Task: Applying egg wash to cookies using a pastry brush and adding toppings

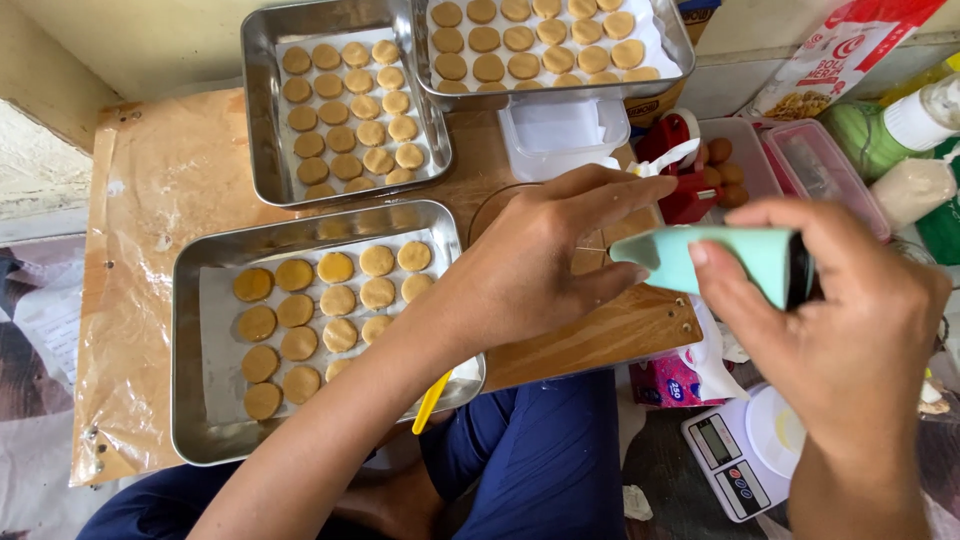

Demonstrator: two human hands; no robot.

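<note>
Low to the floor sits a wooden board [590,330] covered at its left part with brown paper [150,250], and three steel trays of round dough discs rest on it: the near tray [190,350] in front of the person's knees, a second tray [262,120] behind it, and a third tray [675,40] raised at the top, overlapping a clear plastic box [560,135]. Above the board's right edge both hands meet on a pale mint-green tube [715,258], smooth and soft-looking, lying roughly level with a dark end toward the right. The left hand [535,260] reaches across from the lower left, thumb and forefinger pinching the tube's rounded left tip, remaining fingers loosely curled. The right hand [850,330] comes up from the lower right and wraps the tube's right end, fingers closed over the top. A yellow tool [432,402] pokes over the near tray's front rim beneath the left forearm. Right of the hands the space is crowded: a red tape dispenser [680,170], a tub of eggs [725,165], bottles [920,120] and a small white kitchen scale [745,455] on the floor. Bare paper lies open along the far left.
</note>
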